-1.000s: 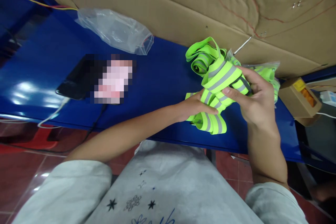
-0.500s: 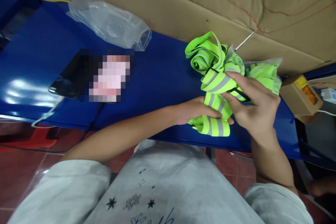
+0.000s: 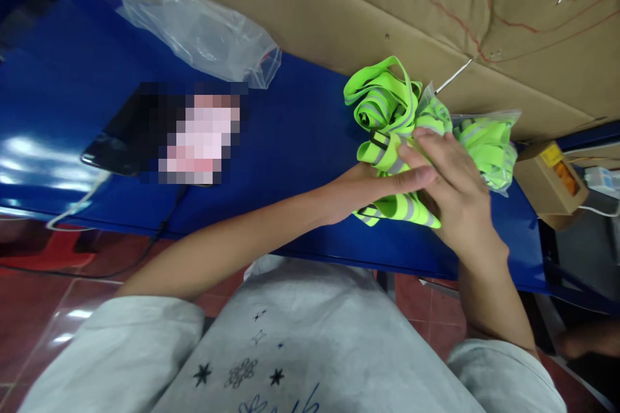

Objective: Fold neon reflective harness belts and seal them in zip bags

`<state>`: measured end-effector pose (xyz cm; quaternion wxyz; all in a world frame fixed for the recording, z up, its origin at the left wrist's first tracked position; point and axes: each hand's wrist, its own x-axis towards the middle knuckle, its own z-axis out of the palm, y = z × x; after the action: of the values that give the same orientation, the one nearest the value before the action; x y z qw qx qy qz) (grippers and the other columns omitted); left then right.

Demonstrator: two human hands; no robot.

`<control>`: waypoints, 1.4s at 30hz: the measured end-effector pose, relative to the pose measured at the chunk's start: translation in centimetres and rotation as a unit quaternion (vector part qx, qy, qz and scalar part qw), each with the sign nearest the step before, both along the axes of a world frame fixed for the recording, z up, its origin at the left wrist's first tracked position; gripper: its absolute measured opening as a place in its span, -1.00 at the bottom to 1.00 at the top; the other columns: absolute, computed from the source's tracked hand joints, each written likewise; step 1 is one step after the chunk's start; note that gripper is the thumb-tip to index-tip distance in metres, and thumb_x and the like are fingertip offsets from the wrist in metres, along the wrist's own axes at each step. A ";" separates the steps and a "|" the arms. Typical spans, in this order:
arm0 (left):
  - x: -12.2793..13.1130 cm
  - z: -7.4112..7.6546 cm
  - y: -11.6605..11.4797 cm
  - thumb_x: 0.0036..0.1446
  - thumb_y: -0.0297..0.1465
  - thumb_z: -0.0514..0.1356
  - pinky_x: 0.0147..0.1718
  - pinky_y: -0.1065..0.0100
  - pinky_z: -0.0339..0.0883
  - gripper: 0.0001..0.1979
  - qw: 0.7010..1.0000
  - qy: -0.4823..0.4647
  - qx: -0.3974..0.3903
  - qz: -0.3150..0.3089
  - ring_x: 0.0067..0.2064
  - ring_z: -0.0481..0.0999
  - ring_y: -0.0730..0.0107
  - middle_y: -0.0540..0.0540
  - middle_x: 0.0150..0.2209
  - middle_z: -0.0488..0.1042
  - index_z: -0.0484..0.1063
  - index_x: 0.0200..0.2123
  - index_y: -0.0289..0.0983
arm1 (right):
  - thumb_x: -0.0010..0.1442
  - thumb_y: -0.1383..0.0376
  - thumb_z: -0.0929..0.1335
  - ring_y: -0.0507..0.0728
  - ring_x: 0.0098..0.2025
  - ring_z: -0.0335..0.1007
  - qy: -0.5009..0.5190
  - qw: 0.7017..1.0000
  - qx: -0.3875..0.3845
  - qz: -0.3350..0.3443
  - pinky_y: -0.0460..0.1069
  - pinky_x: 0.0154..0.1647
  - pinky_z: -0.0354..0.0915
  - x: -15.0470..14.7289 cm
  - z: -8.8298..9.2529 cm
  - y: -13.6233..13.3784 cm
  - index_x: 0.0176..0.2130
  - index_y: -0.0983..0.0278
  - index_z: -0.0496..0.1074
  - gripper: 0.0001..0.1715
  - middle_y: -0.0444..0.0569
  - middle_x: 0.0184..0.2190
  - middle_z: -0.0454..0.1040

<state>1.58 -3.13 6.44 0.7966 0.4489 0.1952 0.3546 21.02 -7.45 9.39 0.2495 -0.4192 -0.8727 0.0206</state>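
A neon-yellow reflective strap [image 3: 409, 208] with grey stripes and black buckles lies folded between my two hands, above the blue table. My left hand [image 3: 375, 190] is closed round it, the thumb lying across the top toward my right hand. Over the strap's right side my right hand [image 3: 453, 187] is pressed, its fingers bent round the folds. Just beyond them rests a loose coil of the same strap [image 3: 382, 100]. Behind my right fingers stands a clear bag of rolled straps [image 3: 434, 117], and right of it another bagged bundle [image 3: 489, 145].
On the blue table [image 3: 300, 122] a phone with a blurred screen [image 3: 121, 142] lies at left, cable attached. A crumpled clear plastic bag [image 3: 203, 35] is behind it. A small cardboard box [image 3: 549, 181] stands at right. Brown cardboard [image 3: 339, 6] lines the back.
My right hand has come down onto the strap from holding its upper part with the buckle. My left thumb has moved up over the folds, and the strap is gathered more tightly.
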 end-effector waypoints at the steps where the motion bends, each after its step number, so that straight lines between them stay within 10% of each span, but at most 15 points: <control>1: 0.1 -0.1 0.1 0.34 -0.22 0.34 0.47 0.21 0.22 -0.66 1.000 0.003 0.007 0.021 0.46 0.42 0.18 -0.06 0.23 0.60 0.59 0.11 -0.20 | 0.50 0.42 0.30 0.26 0.63 0.09 -0.006 0.998 -0.048 0.026 0.41 0.68 0.06 0.3 0.3 0.0 0.59 -0.21 0.02 -0.09 -0.27 0.60 0.11; 5: 0.5 -1.5 0.6 0.31 -0.20 0.39 0.44 0.17 0.30 -0.56 0.999 0.017 0.027 0.008 0.41 0.48 0.16 -0.11 0.27 0.59 0.56 0.19 -0.20 | 0.48 0.28 0.37 0.29 0.66 -0.03 0.054 0.965 -0.242 0.088 0.43 0.68 0.00 2.5 0.9 0.2 0.58 -0.18 0.10 -0.15 -0.21 0.61 0.09; 9: 0.6 -2.9 0.4 0.23 -0.11 0.45 0.34 0.07 0.45 -0.48 0.996 0.062 0.028 -0.064 0.25 0.61 0.11 -0.19 0.22 0.63 0.59 0.18 -0.20 | 0.47 0.04 0.42 0.29 0.54 0.28 0.254 0.942 -0.218 -0.016 0.36 0.60 0.22 3.8 -0.1 0.9 0.45 -0.17 0.36 -0.36 -0.17 0.46 0.41; 14: 0.6 -3.5 0.2 0.23 -0.20 0.44 0.23 0.13 0.52 -0.65 0.986 0.080 0.094 -0.114 0.11 0.66 0.20 -0.14 0.02 0.70 0.65 0.00 -0.25 | 0.17 -0.07 0.62 0.33 0.13 0.68 0.231 0.929 -0.286 -0.050 0.26 0.24 0.59 2.5 -1.8 1.5 0.19 0.06 0.62 -0.34 -0.06 0.11 0.70; 18: 0.7 -3.4 0.0 0.01 -0.30 0.57 0.07 0.19 0.58 -0.53 0.988 0.089 -0.004 -0.126 -0.04 0.68 0.27 -0.08 -0.07 0.70 0.65 0.01 -0.22 | 0.09 -0.07 0.66 0.36 0.10 0.68 0.255 0.931 -0.246 -0.084 0.26 0.13 0.64 1.6 -1.8 0.6 0.04 0.06 0.64 -0.41 -0.08 0.04 0.71; 24: 1.5 -3.5 -0.5 -0.11 -0.47 0.53 -0.04 0.23 0.57 -0.63 0.964 -0.003 -0.197 -0.178 -0.15 0.67 0.30 -0.16 -0.10 0.72 0.68 -0.15 -0.29 | 0.11 -0.03 0.66 0.15 -0.51 0.53 0.235 0.948 -0.153 -0.148 0.06 -0.55 0.47 1.4 -1.9 -0.2 0.03 -0.01 0.64 -0.47 -0.18 -0.32 0.66; 32: 2.0 -4.0 -0.8 0.09 -0.36 0.50 0.02 0.21 0.46 -0.69 0.984 0.029 -0.173 -0.040 -0.14 0.61 0.33 -0.10 -0.16 0.66 0.63 -0.10 -0.30 | 0.27 0.09 0.60 0.33 0.16 0.67 0.114 0.982 0.103 -0.108 0.15 0.22 0.59 1.2 -3.0 0.5 0.27 0.09 0.54 -0.36 -0.02 0.13 0.68; 42: 1.6 -2.6 0.7 0.09 -0.04 0.55 0.46 -0.04 0.27 -0.50 0.990 -0.129 -0.030 -0.046 0.38 0.50 -0.02 -0.11 0.14 0.65 0.64 -0.02 -0.19 | 0.55 0.28 0.27 0.29 0.51 0.35 0.048 0.992 0.107 -0.053 0.29 0.61 0.23 0.4 -4.1 1.3 0.47 -0.03 0.34 -0.41 -0.08 0.39 0.50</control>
<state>3.14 -2.44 3.81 0.8434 0.3841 0.0810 0.3668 21.37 -6.18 5.27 0.3350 -0.4341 -0.8336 -0.0666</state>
